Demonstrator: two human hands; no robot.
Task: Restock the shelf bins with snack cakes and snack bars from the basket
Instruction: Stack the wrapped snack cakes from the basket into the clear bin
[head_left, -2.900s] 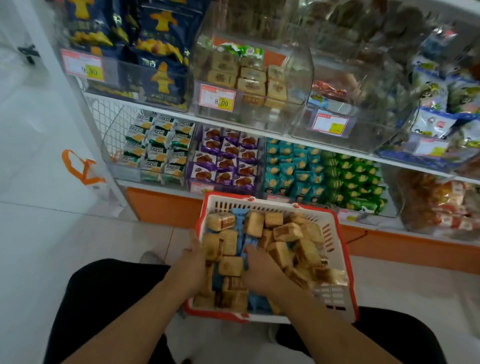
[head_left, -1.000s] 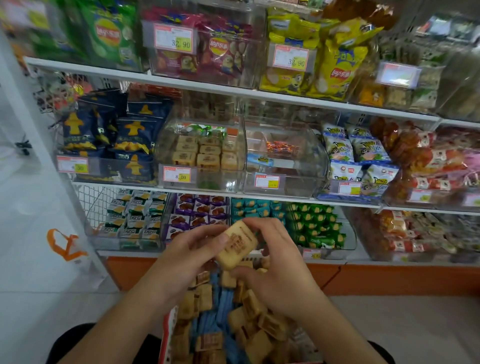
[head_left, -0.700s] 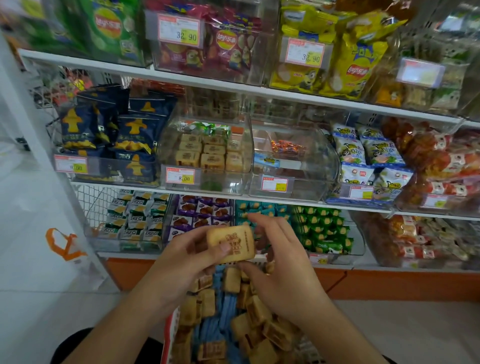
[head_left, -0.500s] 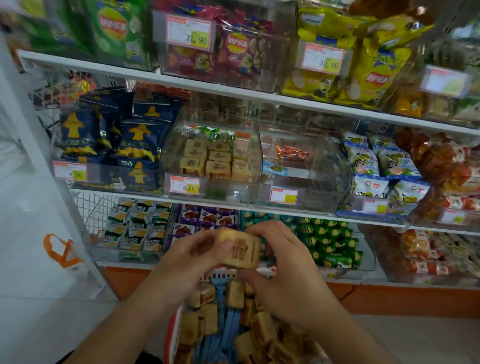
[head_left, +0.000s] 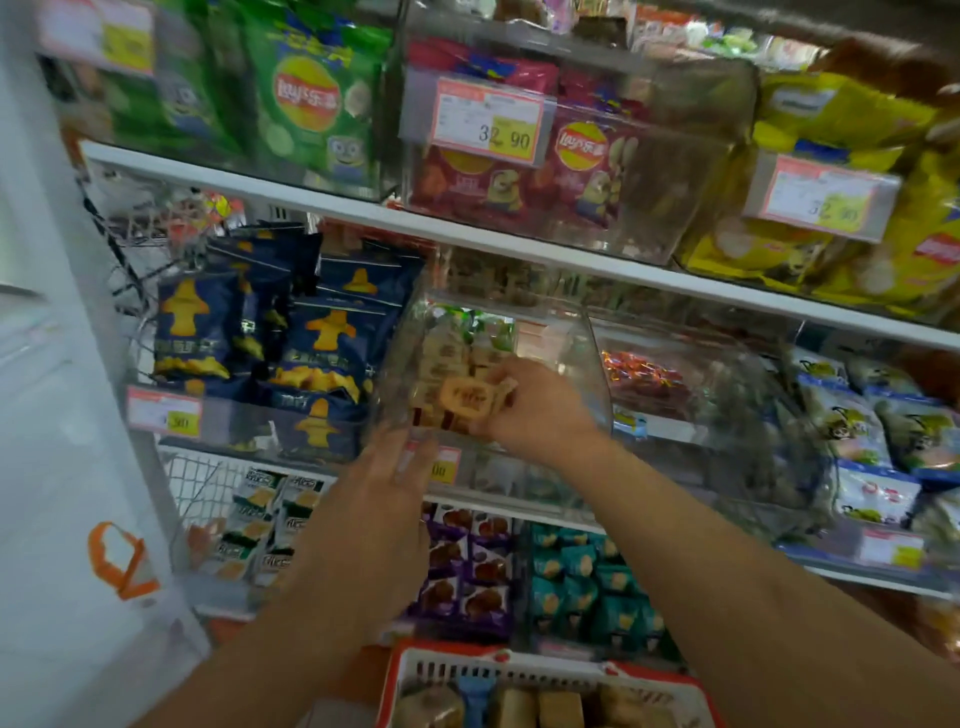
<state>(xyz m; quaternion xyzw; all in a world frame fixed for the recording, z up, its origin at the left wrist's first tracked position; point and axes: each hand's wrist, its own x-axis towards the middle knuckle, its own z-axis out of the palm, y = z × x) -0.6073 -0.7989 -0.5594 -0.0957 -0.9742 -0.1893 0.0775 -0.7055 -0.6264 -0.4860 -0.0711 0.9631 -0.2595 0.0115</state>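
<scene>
At the centre of the frame our right hand (head_left: 540, 410) pinches a tan wrapped snack cake (head_left: 466, 400), the cake jutting left from the curled fingers (head_left: 506, 387) at the mouth of the clear shelf bin (head_left: 582, 332), just over the cakes stacked inside. Below and left of it our left hand (head_left: 387, 467) lies flat with straight fingers against the bin's front wall beside the price tag (head_left: 441, 465), holding nothing. At the bottom edge the red-rimmed basket (head_left: 498, 657) carries more tan cakes and blue bars (head_left: 475, 699).
</scene>
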